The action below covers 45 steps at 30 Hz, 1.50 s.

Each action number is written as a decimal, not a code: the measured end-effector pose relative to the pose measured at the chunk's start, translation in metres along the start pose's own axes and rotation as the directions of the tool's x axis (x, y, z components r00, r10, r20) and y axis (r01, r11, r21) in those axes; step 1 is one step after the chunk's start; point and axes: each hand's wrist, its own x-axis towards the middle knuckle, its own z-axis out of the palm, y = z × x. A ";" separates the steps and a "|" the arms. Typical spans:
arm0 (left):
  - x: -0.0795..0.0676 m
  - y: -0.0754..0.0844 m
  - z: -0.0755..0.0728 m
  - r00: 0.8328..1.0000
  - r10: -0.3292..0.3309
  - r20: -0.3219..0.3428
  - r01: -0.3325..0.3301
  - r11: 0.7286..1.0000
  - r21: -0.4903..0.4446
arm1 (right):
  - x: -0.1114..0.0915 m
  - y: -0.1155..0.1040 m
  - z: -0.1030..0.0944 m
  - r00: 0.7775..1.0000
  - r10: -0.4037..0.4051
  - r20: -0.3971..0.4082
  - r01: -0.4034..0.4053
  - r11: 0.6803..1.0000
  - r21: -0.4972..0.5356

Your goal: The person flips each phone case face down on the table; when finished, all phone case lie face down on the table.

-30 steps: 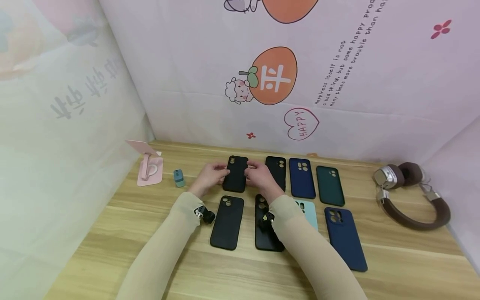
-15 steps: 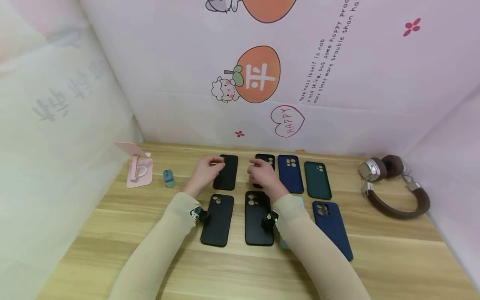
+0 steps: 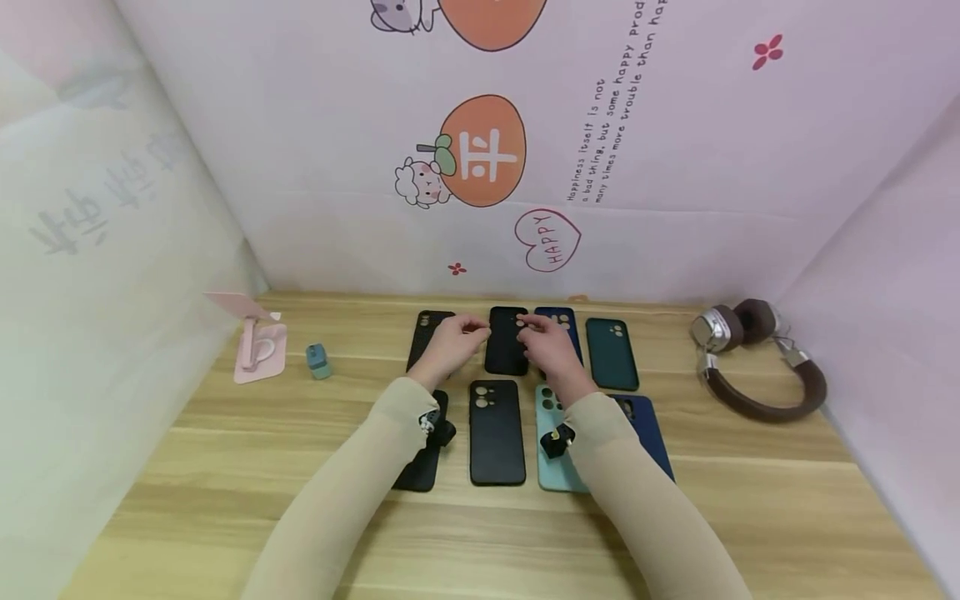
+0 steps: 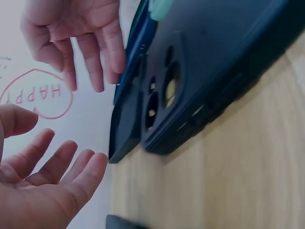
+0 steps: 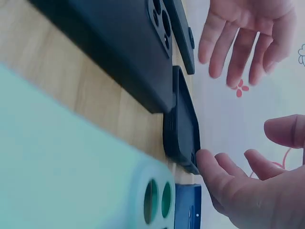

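Note:
Several phone cases lie in two rows. My left hand (image 3: 453, 342) and right hand (image 3: 551, 343) hover on either side of a black phone case (image 3: 507, 342) in the back row, holding nothing. In the wrist views the fingers are loosely bent; a right fingertip (image 5: 206, 160) is close to that case's edge, and I cannot tell whether it touches. Left of it is another black case (image 3: 424, 332), partly behind my left hand. A dark blue case (image 3: 573, 329) is half hidden by my right hand, with a dark green case (image 3: 612, 354) beyond.
The front row has two black cases (image 3: 497, 442), a mint case (image 3: 555, 471) and a dark blue case (image 3: 648, 425), partly under my sleeves. Brown headphones (image 3: 761, 375) lie right. A pink stand (image 3: 258, 350) and small blue-green block (image 3: 318, 361) are left. Printed cloth walls (image 3: 337, 242) surround the table.
Both hands have let go of the leftmost black phone case and moved right to the neighbouring black one. The head view has turned right, so the scene shifts left.

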 end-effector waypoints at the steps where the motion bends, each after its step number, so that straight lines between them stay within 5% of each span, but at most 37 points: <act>1: 0.000 0.000 0.002 1.000 -0.004 0.003 0.004 1.000 0.005 | 0.000 0.000 0.000 1.000 0.001 -0.001 -0.001 1.000 -0.011; 11: 0.007 -0.007 0.013 1.000 -0.014 0.008 0.014 1.000 0.020 | 0.004 0.001 0.003 1.000 -0.001 0.012 0.002 0.992 -0.128; 28: 0.010 -0.012 0.013 0.998 -0.046 0.030 0.045 0.997 0.059 | 0.007 0.001 0.009 0.999 0.045 -0.018 -0.046 0.991 -0.124; 37: 0.009 -0.011 0.010 0.998 -0.045 0.043 0.044 0.999 0.021 | 0.012 0.001 0.008 0.992 0.124 0.014 -0.125 0.991 0.058; 45: 0.006 -0.010 0.007 0.996 -0.053 0.072 0.056 0.998 -0.039 | 0.011 -0.001 0.005 0.983 0.184 -0.016 -0.181 0.979 0.095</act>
